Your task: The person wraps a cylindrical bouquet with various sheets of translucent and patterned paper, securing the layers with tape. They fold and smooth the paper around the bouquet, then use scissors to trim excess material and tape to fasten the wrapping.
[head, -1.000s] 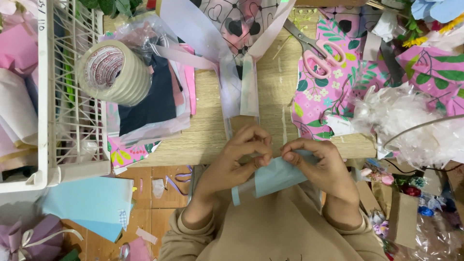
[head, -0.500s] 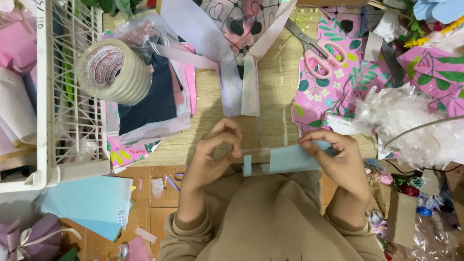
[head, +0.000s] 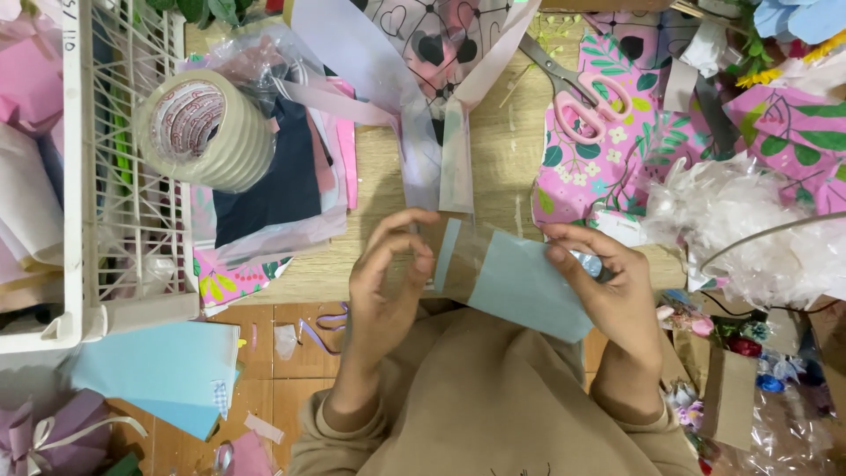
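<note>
2 hands stretch clear film (head: 465,256) with blue paper (head: 520,286) flat over table (head: 493,167): left hand (head: 388,282) pinches film edge, right hand (head: 608,286) grips paper (tape roll (head: 204,130), scissors (head: 577,92) nearby)

Matt pale-blue paper (head: 520,282) is sitting between the left hand (head: 388,286) and right hand (head: 612,291), smooth and flat, with a clear glossy film strip (head: 463,260) catching light along its edge. The wooden tabletop (head: 498,154) is showing a dull, grained finish. The tape roll (head: 204,130) is looking slick and faintly shiny. The scissors (head: 577,92) are pairing grey metal blades with smooth pink plastic handles. The white plastic crate (head: 79,176) is gleaming slightly, and the crinkled clear cellophane (head: 740,220) is glinting.
</note>
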